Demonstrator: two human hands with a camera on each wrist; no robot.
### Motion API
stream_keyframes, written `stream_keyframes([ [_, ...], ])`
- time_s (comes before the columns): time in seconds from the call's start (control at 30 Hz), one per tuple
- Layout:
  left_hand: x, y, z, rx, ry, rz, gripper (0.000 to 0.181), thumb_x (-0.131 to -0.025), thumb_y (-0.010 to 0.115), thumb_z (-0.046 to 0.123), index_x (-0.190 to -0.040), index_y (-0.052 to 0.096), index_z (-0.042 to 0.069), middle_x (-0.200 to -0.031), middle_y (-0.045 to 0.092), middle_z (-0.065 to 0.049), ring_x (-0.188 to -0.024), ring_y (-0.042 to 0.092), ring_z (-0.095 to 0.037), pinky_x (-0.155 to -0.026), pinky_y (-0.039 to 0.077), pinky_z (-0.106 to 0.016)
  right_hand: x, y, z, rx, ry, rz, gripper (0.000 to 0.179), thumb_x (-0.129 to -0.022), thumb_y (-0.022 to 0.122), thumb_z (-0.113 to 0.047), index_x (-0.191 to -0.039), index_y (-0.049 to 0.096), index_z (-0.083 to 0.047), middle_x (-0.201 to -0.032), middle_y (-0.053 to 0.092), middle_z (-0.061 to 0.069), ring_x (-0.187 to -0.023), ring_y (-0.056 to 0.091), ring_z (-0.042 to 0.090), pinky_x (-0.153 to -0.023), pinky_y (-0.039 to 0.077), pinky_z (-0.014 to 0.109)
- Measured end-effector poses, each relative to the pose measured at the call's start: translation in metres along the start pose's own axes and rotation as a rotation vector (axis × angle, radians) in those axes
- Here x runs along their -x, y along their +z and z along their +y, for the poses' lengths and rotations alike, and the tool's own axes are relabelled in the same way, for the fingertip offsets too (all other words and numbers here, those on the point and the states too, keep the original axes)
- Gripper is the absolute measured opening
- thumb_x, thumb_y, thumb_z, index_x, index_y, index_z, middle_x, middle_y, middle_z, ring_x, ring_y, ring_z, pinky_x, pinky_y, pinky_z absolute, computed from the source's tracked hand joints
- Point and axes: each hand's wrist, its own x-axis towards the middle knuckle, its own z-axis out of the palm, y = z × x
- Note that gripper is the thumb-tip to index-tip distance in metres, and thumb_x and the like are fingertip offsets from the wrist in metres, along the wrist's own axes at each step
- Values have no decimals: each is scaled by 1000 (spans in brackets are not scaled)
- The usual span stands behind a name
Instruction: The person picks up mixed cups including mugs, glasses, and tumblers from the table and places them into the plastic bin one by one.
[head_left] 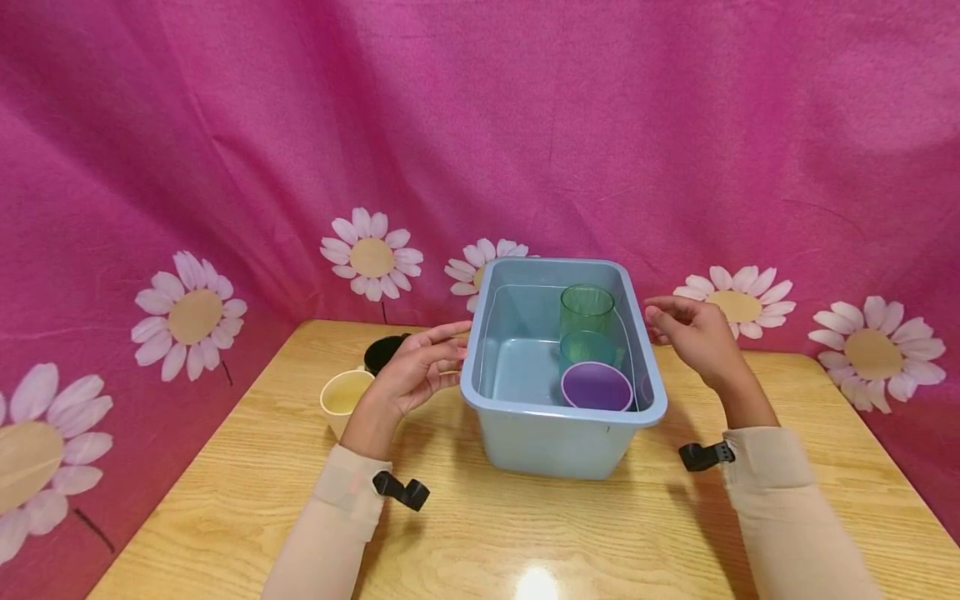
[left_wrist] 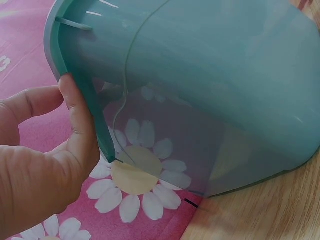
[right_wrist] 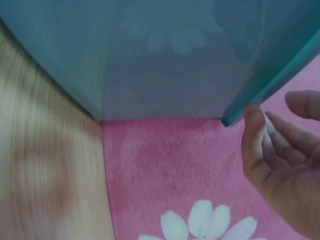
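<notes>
A light blue plastic tub (head_left: 555, 442) sits on the wooden table between the two hands. Inside, along its right side, are a green see-through cup (head_left: 587, 304), a teal cup (head_left: 581, 346) and, nearest the front, a purple cup (head_left: 597, 387). My left hand (head_left: 416, 367) has its fingertips right at the tub's left rim, the fingers fairly straight and loosely spread. At the opposite rim, my right hand (head_left: 693, 337) has loosely bent fingers; in the right wrist view, a fingertip (right_wrist: 254, 116) lies close under the rim's edge.
A pale yellow cup (head_left: 337, 408) and a black cup (head_left: 381, 354) stand on the table (head_left: 247, 483) to the left, partly behind the left hand and wrist. A pink cloth (head_left: 525, 125) with large daisies hangs close behind the table and along its sides.
</notes>
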Motion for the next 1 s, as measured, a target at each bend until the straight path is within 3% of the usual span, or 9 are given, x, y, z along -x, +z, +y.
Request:
stream_keyframes([
  [0.1, 0, 0, 0, 2, 3, -8, 53, -100, 52, -4, -152, 42, -3, -103, 70, -6, -79, 70, -15, -75, 60, -29, 0, 2, -2, -98, 78, 4, 43, -103, 62, -24, -124, 62, 13, -87, 71, -9, -77, 69, 6, -73, 60, 22],
  [0.3, 0, 1, 0, 3, -1, 4, 51, -100, 52, -4, -151, 44, -2, -107, 69, -8, -80, 70, -16, -76, 61, -30, 1, 2, -6, -269, 184, -20, 42, -103, 60, -17, -125, 57, 19, -82, 71, -8, -73, 69, 7, -71, 60, 22],
  [0.63, 1, 2, 1, -3, -7, 14, 51, -100, 53, -3, -151, 45, -1, -108, 69, -8, -80, 71, -16, -77, 61, -30, 4, 4, -6, -249, 242, -81, 51, -104, 59, -19, -134, 51, 21, -85, 72, -13, -77, 70, 4, -73, 60, 23],
  [0.77, 1, 3, 2, -8, -7, 21, 51, -100, 53, -3, -150, 46, -1, -109, 69, -8, -81, 71, -16, -78, 61, -30, 5, 6, -6, -289, 270, -92, 51, -103, 61, -21, -134, 52, 19, -86, 72, -10, -77, 70, 6, -74, 60, 23],
  [1.0, 2, 2, 2, -10, -9, 23, 50, -101, 53, -3, -150, 46, -1, -110, 68, -9, -82, 71, -17, -78, 61, -31, 9, 8, -4, -515, 331, -110, 18, -101, 65, -18, -110, 67, -2, -86, 72, -3, -76, 69, 9, -71, 59, 22],
])
